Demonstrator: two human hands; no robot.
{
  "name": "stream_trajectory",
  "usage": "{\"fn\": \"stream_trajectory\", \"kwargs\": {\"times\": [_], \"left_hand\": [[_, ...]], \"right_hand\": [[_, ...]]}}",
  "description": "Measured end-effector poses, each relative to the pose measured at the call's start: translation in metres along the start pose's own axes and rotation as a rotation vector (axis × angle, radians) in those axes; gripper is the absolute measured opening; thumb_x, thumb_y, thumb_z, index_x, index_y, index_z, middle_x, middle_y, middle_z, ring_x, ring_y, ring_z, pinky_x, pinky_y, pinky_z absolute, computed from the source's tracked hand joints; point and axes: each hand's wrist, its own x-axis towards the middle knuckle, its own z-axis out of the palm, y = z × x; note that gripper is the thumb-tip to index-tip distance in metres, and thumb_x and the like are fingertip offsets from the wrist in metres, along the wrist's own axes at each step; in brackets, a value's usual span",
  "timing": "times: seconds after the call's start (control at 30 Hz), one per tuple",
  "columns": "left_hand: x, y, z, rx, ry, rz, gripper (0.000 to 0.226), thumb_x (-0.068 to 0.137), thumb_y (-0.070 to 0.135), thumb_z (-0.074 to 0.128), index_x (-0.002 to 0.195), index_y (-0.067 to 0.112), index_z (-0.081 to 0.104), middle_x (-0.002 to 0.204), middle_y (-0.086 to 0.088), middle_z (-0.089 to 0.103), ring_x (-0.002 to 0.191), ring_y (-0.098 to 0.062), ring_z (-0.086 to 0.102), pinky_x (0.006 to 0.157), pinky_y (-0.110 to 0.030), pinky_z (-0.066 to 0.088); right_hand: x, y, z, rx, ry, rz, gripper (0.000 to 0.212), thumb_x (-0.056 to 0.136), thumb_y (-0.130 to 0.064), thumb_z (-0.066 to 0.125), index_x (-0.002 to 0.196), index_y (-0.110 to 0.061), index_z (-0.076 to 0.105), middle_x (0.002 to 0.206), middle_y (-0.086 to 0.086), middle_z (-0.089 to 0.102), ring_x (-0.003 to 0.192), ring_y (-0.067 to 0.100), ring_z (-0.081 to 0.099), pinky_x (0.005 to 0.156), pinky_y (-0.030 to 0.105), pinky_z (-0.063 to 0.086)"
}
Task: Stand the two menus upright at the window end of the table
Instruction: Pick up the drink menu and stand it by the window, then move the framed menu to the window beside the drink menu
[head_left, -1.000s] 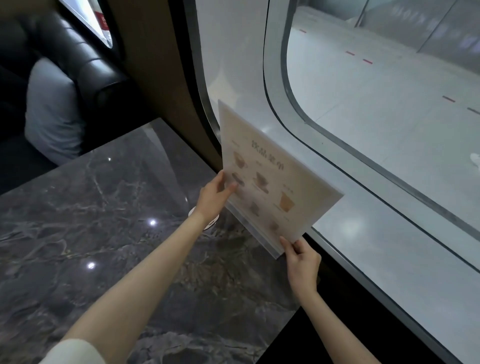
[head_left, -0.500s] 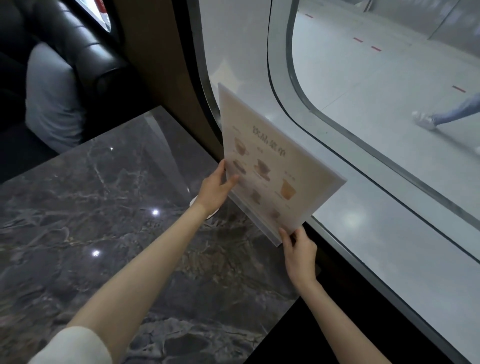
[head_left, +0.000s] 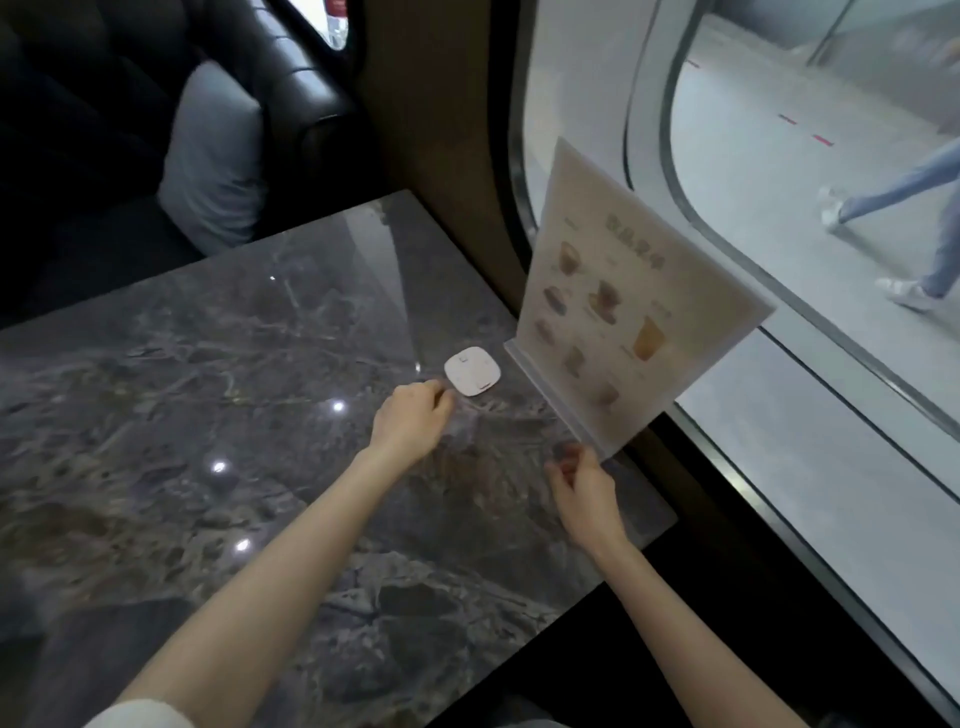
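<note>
A beige drinks menu (head_left: 623, 291) in a clear stand is upright on the dark marble table (head_left: 208, 415), at the window end, with its printed face toward me. I cannot tell a second menu apart behind it. My right hand (head_left: 584, 491) is at the near corner of the stand's base, fingers loosely apart, fingertips at or just off that corner. My left hand (head_left: 410, 423) rests low over the table, left of the menu, with its fingers curled in and nothing in them.
A white square call button (head_left: 472, 371) lies on the table between my left hand and the menu. A black padded bench with a grey cushion (head_left: 218, 161) faces me. Beyond the large window (head_left: 779, 156) on the right, a person walks past outside.
The menu has come down from my hands and now stands on the table by the window. My left hand has let go and drawn back; my right hand has loosened at the base corner.
</note>
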Motion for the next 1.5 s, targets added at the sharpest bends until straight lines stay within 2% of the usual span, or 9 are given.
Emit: {"fn": "stream_trajectory", "kwargs": {"times": [0.1, 0.27, 0.57, 0.8, 1.07, 1.17, 1.27, 1.4, 1.5], "left_hand": [[-0.03, -0.025, -0.021, 0.005, 0.058, -0.038, 0.036, 0.094, 0.031, 0.04, 0.066, 0.01, 0.048, 0.086, -0.02, 0.064, 0.088, -0.039, 0.059, 0.063, -0.035, 0.035], [-0.086, -0.073, -0.055, 0.201, 0.162, -0.028, 0.035, 0.094, 0.032, 0.039, 0.097, 0.007, 0.062, 0.102, -0.014, 0.065, 0.098, -0.034, 0.06, 0.076, -0.038, 0.046], [-0.207, -0.167, -0.125, 0.322, 0.488, -0.025, 0.036, 0.083, 0.032, 0.042, 0.094, 0.008, 0.066, 0.089, -0.01, 0.07, 0.082, -0.03, 0.067, 0.067, -0.036, 0.055], [-0.286, -0.238, -0.16, 0.454, 0.821, 0.191, 0.03, 0.088, 0.015, 0.054, 0.115, 0.003, 0.059, 0.117, -0.015, 0.065, 0.115, -0.022, 0.05, 0.095, -0.036, 0.046], [-0.331, -0.329, -0.189, 0.557, 0.73, -0.258, 0.062, 0.091, 0.039, 0.039, 0.142, 0.005, 0.026, 0.15, -0.012, 0.033, 0.139, -0.021, 0.021, 0.113, -0.041, 0.011], [-0.337, -0.366, -0.194, 0.443, 0.658, -0.431, 0.072, 0.092, 0.047, 0.028, 0.145, 0.008, 0.0, 0.155, -0.009, 0.001, 0.143, -0.019, -0.003, 0.114, -0.036, -0.012], [-0.336, -0.396, -0.2, 0.16, 0.58, -0.581, 0.074, 0.094, 0.05, 0.024, 0.144, 0.012, -0.015, 0.155, -0.005, -0.018, 0.143, -0.016, -0.017, 0.114, -0.035, -0.014], [-0.327, -0.437, -0.225, -0.454, 0.484, -0.577, 0.065, 0.094, 0.054, 0.023, 0.147, 0.018, 0.02, 0.156, -0.001, 0.02, 0.144, -0.018, 0.018, 0.119, -0.042, 0.009], [-0.326, -0.443, -0.242, -0.818, 0.503, -0.488, 0.045, 0.096, 0.048, 0.021, 0.109, 0.028, 0.059, 0.107, 0.015, 0.061, 0.101, 0.003, 0.054, 0.09, -0.017, 0.04]], "right_hand": [[-0.006, -0.033, 0.014, -0.094, -0.119, -0.115, 0.036, 0.091, -0.021, 0.051, 0.121, -0.002, 0.045, 0.107, 0.019, 0.066, 0.101, 0.034, 0.061, 0.08, 0.031, 0.044], [-0.037, -0.094, 0.046, -0.178, -0.293, -0.345, 0.035, 0.09, -0.024, 0.053, 0.119, -0.004, 0.047, 0.1, 0.014, 0.064, 0.103, 0.032, 0.059, 0.083, 0.034, 0.043], [-0.131, -0.193, 0.136, -0.2, -0.607, -0.641, 0.037, 0.087, -0.025, 0.058, 0.119, -0.008, 0.048, 0.097, 0.004, 0.061, 0.09, 0.018, 0.058, 0.079, 0.025, 0.042], [-0.203, -0.239, 0.216, -0.112, -0.716, -0.79, 0.063, 0.082, -0.021, 0.066, 0.135, -0.012, 0.034, 0.122, 0.01, 0.057, 0.111, 0.018, 0.054, 0.096, 0.029, 0.044], [-0.254, -0.245, 0.294, -0.029, -0.682, -0.809, 0.081, 0.079, -0.023, 0.069, 0.144, -0.02, 0.02, 0.144, 0.001, 0.042, 0.132, 0.013, 0.038, 0.108, 0.031, 0.036], [-0.262, -0.243, 0.312, 0.037, -0.672, -0.783, 0.061, 0.083, -0.018, 0.065, 0.135, -0.023, 0.033, 0.131, -0.008, 0.052, 0.119, 0.006, 0.047, 0.09, 0.007, 0.039], [-0.265, -0.238, 0.323, 0.058, -0.663, -0.722, 0.05, 0.086, -0.016, 0.06, 0.13, -0.021, 0.037, 0.12, -0.009, 0.057, 0.109, 0.008, 0.054, 0.088, 0.018, 0.046], [-0.268, -0.236, 0.33, 0.069, -0.649, -0.671, 0.039, 0.088, -0.017, 0.057, 0.124, -0.017, 0.042, 0.097, -0.023, 0.058, 0.091, 0.002, 0.059, 0.079, 0.023, 0.051], [-0.265, -0.234, 0.332, 0.074, -0.665, -0.615, 0.032, 0.089, -0.014, 0.055, 0.12, -0.015, 0.047, 0.095, -0.01, 0.062, 0.091, 0.011, 0.062, 0.08, 0.025, 0.052]]}}
